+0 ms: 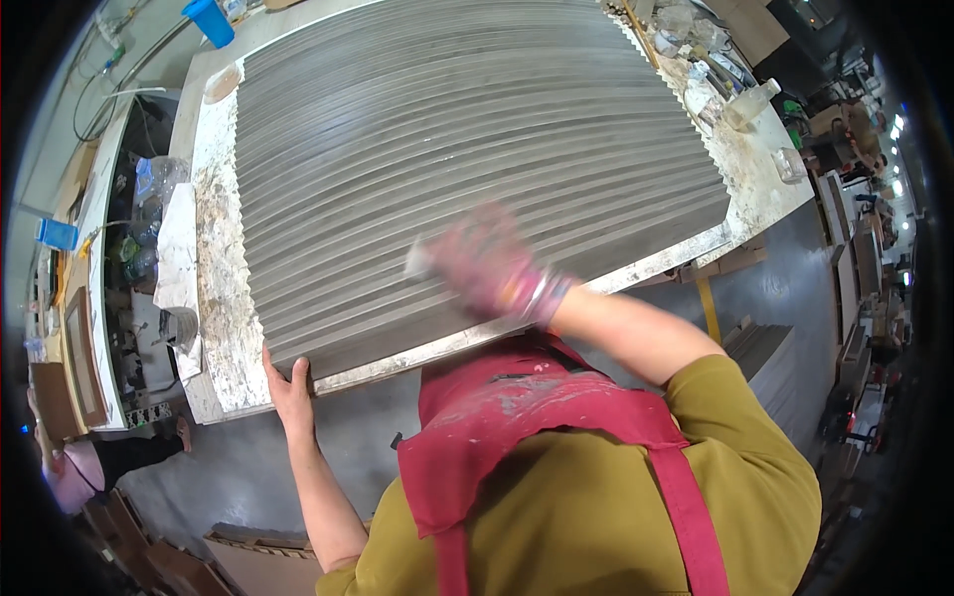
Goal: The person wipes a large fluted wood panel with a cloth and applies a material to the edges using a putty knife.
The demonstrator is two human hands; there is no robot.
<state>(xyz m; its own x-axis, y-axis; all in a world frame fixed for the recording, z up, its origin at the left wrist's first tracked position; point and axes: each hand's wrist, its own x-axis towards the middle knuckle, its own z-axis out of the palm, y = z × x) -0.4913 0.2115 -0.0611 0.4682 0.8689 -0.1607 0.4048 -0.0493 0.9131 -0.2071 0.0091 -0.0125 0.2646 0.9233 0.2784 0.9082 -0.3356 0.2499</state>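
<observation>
A large grey panel with many parallel ridges lies flat on a worn, whitish-stained worktable. At its near left corner my bare left hand grips the edge, thumb on the front side and fingers along the left side. My right hand, in a pink and grey glove, is over the ridges near the panel's front edge. Motion smears its fingers, which look closed. Something small and whitish shows at the fingertips, too blurred to name.
A blue cup stands at the table's far left. Clear bottle, glass jar and loose clutter line the right side. Shelving with plastic bottles is on the left. Another person is at the lower left; stacked boards lie right.
</observation>
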